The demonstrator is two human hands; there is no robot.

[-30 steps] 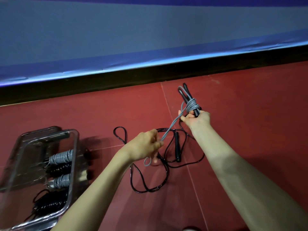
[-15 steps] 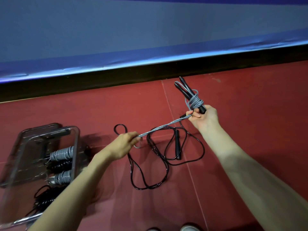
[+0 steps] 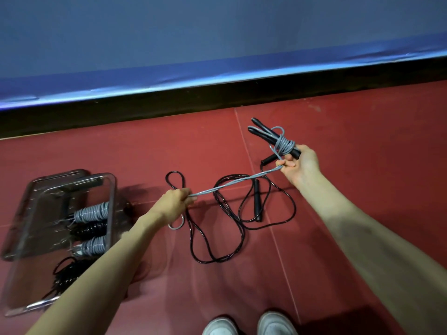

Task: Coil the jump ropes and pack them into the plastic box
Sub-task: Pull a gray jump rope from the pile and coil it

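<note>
At the far left, the clear plastic box [image 3: 111,189] sits on the red floor [image 3: 338,250] with coiled ropes [image 3: 91,211] inside. The left hand [image 3: 174,200] reaches forward, its fingers closed tight around the grey jump rope [image 3: 232,186]. The rope runs tight up to the right hand [image 3: 301,165], which grips the black handles [image 3: 266,134] with grey loops wrapped around them. A black jump rope [image 3: 217,238] lies loose on the floor between the arms.

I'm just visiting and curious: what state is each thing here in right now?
Grey rope: pulled taut between the hands, partly wound round its handles.
Left hand: closed on it.
Right hand: gripping the handles.
Black rope: loose on the floor.
Plastic box: open, coiled ropes inside.
</note>
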